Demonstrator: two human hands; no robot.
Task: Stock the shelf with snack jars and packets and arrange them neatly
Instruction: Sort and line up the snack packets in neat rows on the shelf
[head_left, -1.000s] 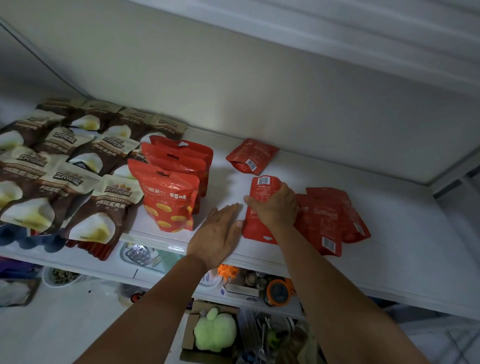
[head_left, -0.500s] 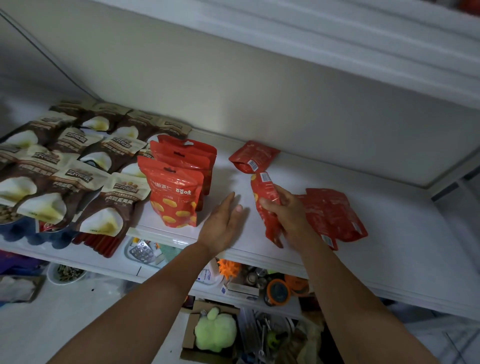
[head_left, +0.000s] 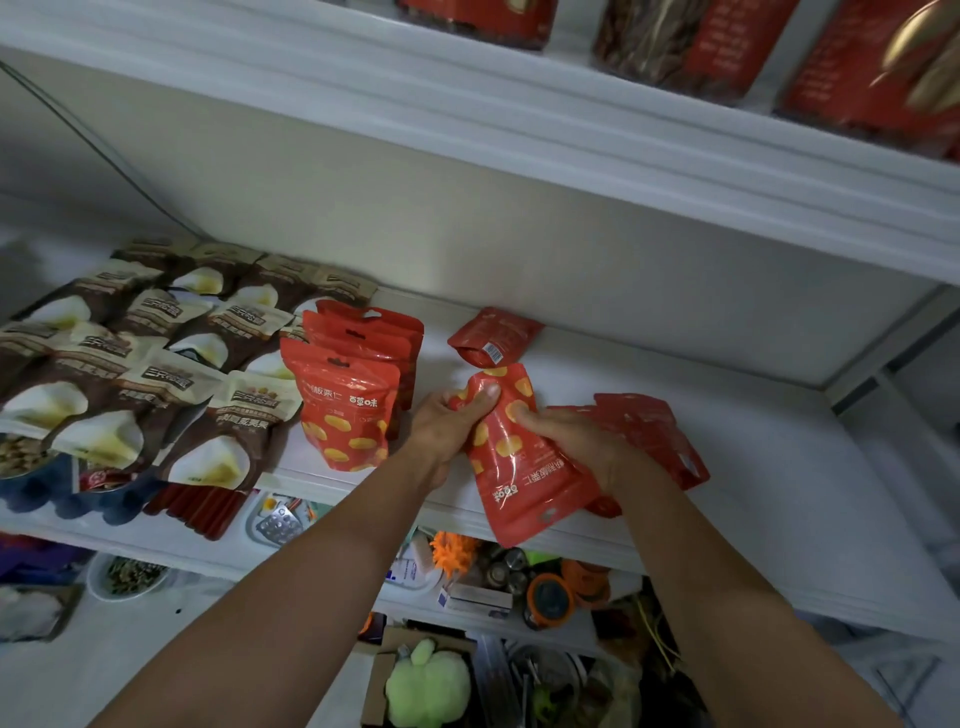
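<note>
Both hands (head_left: 442, 432) around inverted red packet (head_left: 522, 475)

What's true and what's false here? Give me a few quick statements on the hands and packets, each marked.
1. The left hand and right hand both grip the held red packet. True.
2. Its hang hole points toward the wall. False: that end faces the person, over the shelf's front edge.
3. The standing red packets are upright right beside the brown packets. True.
4. The back red packet stands upright. False: it lies flat, barcode side up.
5. The upper shelf holds nothing. False: jars with red labels sit on it.
</note>
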